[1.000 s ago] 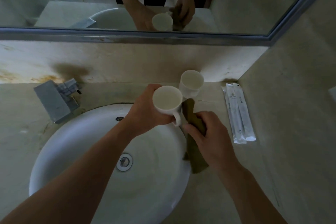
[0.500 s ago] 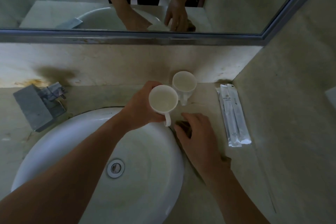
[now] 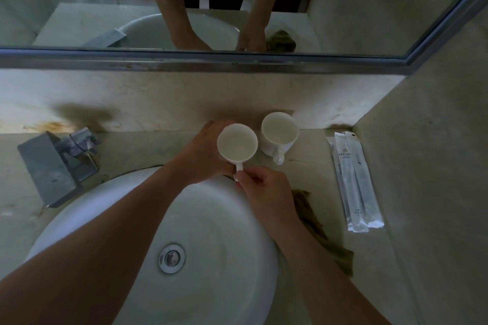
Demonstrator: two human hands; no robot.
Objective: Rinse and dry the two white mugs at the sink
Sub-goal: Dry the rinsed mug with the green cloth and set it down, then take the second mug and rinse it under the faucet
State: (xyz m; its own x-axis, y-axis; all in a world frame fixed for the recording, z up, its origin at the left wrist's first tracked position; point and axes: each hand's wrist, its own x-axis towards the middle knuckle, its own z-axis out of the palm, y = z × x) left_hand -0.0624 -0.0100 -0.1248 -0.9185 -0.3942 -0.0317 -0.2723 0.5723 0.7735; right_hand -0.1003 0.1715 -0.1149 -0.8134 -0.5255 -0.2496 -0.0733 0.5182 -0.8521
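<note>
Two white mugs stand upright near the back of the counter. My left hand (image 3: 203, 155) grips the body of the nearer mug (image 3: 237, 143) from its left side, just behind the sink rim. My right hand (image 3: 264, 190) pinches that mug's handle from the front. The second mug (image 3: 280, 132) stands free on the counter right beside it, handle toward me. An olive-green cloth (image 3: 319, 232) lies on the counter to the right of the sink, partly hidden under my right forearm.
The round white sink (image 3: 211, 258) with its metal drain (image 3: 171, 258) fills the lower middle. A grey square tap (image 3: 52, 166) sits at the left. Two wrapped sachets (image 3: 355, 182) lie by the right wall. A mirror (image 3: 79, 8) runs above the backsplash.
My right hand let go of the olive cloth, which now lies on the counter, and came up to the held mug's handle. My left hand carried that mug back beside the second mug.
</note>
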